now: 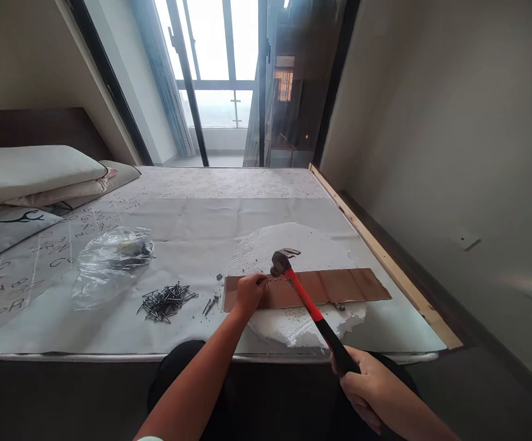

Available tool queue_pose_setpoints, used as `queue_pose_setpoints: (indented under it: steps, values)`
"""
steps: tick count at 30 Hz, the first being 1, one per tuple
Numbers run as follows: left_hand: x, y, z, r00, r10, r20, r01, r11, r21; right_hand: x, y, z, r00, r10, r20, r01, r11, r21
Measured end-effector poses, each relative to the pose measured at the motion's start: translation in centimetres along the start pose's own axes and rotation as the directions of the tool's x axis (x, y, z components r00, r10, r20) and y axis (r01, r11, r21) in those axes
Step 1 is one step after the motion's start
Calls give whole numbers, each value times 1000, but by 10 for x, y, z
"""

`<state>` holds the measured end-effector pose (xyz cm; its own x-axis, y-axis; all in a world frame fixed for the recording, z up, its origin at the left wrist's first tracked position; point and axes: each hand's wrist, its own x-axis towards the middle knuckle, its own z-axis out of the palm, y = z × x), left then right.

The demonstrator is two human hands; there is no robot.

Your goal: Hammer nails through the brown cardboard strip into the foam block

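1. A person's right hand [367,384] grips the black end of a red-handled hammer [309,305], its steel head poised just above the left part of a thin brown board [334,286]
2. The left hand [248,294] is pinched narrow at the board's left end, fingertips seemingly steadying a nail too small to make out, right beside the hammer head
3. The board lies flat on a round white foam slab [288,245] on a paper-covered bed [192,226], long axis running left to right across the view; the hammer's handle slants from lower right up to upper left, claw pointing away from the person
4. The likeliest mishap: a blow landing off-centre could catch the fingertips or bend the nail, since the fingers sit so near the head; the soft foam may also let the board shift
5. A heap of loose nails [167,300] and a clear plastic bag [109,260] lie to the left
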<state>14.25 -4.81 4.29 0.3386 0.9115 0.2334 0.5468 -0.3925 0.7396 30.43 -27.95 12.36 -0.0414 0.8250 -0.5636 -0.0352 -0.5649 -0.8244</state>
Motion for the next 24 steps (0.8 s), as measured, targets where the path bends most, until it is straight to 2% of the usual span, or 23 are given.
queue_pose_setpoints:
  steps: [6,17,24]
  values:
    - [1,-1,3,1000,2,9,-2,1000,11,1,1,-1,1000,-17,26,16,1000,17]
    - [0,-7,9,998,60,16,-60,996,61,19,-7,0,997,-18,73,24,997,-79]
    - [-3,-7,6,999,25,19,-26,999,37,23,-16,0,999,-32,37,37,989,-145]
